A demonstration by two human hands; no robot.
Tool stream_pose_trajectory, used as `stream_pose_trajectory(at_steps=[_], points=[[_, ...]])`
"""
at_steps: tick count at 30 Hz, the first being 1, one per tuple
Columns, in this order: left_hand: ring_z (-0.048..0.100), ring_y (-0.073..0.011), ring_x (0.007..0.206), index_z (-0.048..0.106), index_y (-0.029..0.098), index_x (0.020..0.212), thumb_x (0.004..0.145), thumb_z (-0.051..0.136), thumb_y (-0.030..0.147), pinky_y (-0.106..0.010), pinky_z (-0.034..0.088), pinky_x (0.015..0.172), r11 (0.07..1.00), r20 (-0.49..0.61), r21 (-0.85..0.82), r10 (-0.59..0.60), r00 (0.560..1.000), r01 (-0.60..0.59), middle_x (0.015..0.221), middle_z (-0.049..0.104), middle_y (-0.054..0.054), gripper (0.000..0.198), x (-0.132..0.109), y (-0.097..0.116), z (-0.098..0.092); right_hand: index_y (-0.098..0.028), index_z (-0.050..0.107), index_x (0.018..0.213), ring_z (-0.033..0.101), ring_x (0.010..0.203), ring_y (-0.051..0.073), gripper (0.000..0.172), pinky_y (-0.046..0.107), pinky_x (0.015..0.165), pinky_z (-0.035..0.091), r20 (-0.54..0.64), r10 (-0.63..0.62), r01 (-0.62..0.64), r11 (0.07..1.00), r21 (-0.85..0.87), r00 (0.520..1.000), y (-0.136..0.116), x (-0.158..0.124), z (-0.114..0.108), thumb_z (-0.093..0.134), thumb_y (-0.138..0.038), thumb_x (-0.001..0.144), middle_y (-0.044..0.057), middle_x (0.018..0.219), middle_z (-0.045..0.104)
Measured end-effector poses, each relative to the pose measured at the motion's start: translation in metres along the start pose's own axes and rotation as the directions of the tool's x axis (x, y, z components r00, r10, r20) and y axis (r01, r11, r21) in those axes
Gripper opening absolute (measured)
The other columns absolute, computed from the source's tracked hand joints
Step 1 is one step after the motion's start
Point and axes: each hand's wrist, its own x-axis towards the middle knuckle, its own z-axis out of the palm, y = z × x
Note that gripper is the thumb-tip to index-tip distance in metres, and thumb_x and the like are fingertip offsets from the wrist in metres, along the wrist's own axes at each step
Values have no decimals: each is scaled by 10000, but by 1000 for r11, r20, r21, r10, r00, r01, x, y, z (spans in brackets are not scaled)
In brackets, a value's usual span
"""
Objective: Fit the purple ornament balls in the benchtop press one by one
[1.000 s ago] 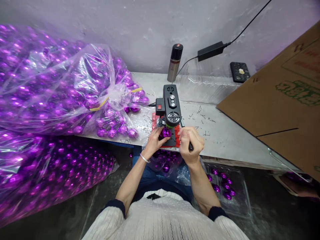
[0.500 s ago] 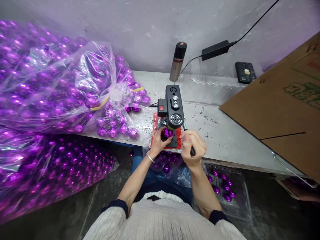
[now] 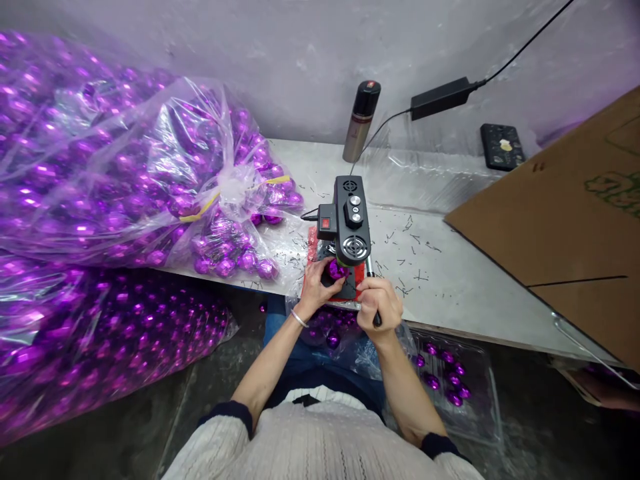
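Note:
A small black press machine point(image 3: 351, 220) stands on a red base at the table's front edge. My left hand point(image 3: 319, 287) is closed on a shiny purple ball point(image 3: 336, 270) and keeps it under the machine's head. My right hand point(image 3: 377, 303) is wrapped round the machine's lever handle point(image 3: 370, 267) on its right side, pulled low toward me. A clear bag with more purple balls point(image 3: 330, 330) lies in my lap just below both hands.
Big clear bags of purple balls point(image 3: 125, 173) fill the left side, on the table and on the floor. A clear tray with several balls point(image 3: 445, 380) sits at my right. A cardboard sheet point(image 3: 565, 220), a spray can point(image 3: 361, 120), a power adapter point(image 3: 440, 97) and a dark device point(image 3: 501, 147) lie behind.
My right hand has drawn the lever down and toward me. My left hand still keeps the ball under the machine's head. The view has shifted slightly.

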Motion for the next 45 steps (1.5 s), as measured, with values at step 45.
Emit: stream_pose_trajectory(at_steps=[45], points=[[674, -313, 1242, 599, 208, 1396, 875, 729, 627, -477, 564, 1027, 915, 109, 122, 373, 921, -385, 1327, 695, -178, 681, -89, 2, -13, -226, 544, 729, 633, 685, 150, 280, 299, 631, 453, -42, 143, -139, 987, 82, 989, -10, 17, -1, 490, -99, 972, -11, 679, 605]])
